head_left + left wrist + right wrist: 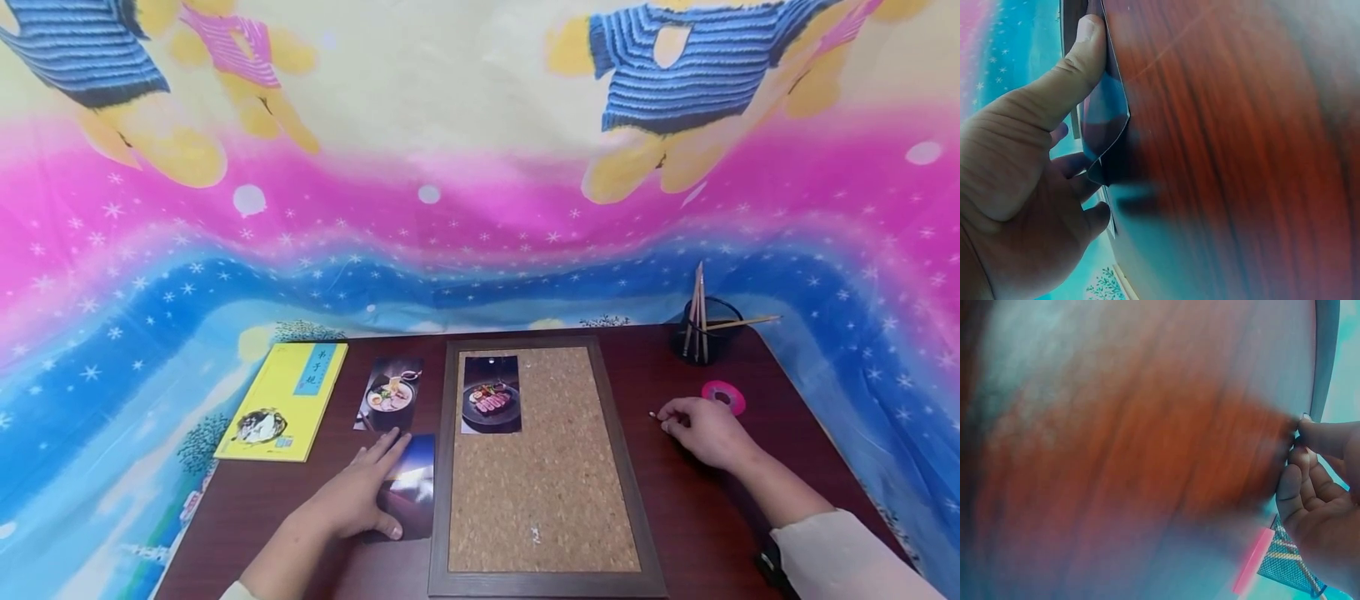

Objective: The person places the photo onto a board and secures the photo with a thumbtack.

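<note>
My left hand (pixel 356 496) lies over a glossy dark photo card (pixel 416 483) left of the cork board, fingers stretched toward its far end and thumb near its close end. The left wrist view shows the card's edge bowed beside the thumb (pixel 1079 62). Between thumb and forefinger, my right hand (pixel 705 429) pinches a tiny whitish pin-like thing (pixel 652 415), mostly hidden by the fingertips, right of the board. On the cork board (pixel 540 483), a photo of sliced meat (pixel 491 400) occupies the upper left corner, with a small pale dot at its top.
A ramen photo (pixel 390 396) lies beyond my left hand, beside a yellow book (pixel 281 408). At the back right stands a black mesh pencil cup (pixel 701 342). A pink disc (pixel 723 396) lies just behind my right hand. Printed cloth (pixel 450 225) hangs around the table.
</note>
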The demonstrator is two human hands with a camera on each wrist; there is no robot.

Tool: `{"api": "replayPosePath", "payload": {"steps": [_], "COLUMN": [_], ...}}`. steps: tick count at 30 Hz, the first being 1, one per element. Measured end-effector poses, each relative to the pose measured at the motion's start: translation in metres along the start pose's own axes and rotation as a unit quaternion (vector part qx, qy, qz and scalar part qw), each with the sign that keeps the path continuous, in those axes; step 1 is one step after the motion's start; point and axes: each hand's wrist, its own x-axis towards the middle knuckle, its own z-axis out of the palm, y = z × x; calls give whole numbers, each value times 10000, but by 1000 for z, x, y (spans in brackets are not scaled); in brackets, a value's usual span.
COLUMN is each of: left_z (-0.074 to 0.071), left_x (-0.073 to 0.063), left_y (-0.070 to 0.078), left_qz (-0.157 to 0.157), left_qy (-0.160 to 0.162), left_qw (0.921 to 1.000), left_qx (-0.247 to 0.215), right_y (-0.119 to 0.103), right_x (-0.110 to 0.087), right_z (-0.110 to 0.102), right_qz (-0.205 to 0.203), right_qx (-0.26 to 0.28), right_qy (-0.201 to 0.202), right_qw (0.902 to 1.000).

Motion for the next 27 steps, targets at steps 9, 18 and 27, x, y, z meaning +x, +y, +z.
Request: {"api": "replayPosePath", "payload": {"steps": [9,18,27], "left_z": [-3,-5,-13], "left_x": [-2,-2,-6], "left_y": [4,6,4], "left_qz": [-120,-84,63], "left_qy": [25,231,571], "left_qw": [9999,9987,9976], "left_qx": [84,445,380], "right_y": [-1,-2,-6], "right_x": [-2,-2,-5], "right_z": [2,0,-5], "right_qz": [-97,-172,-49], "right_qx": [14,-16,87], "right_qy": [131,210,206], "right_qw": [9999,9996,9997]}}
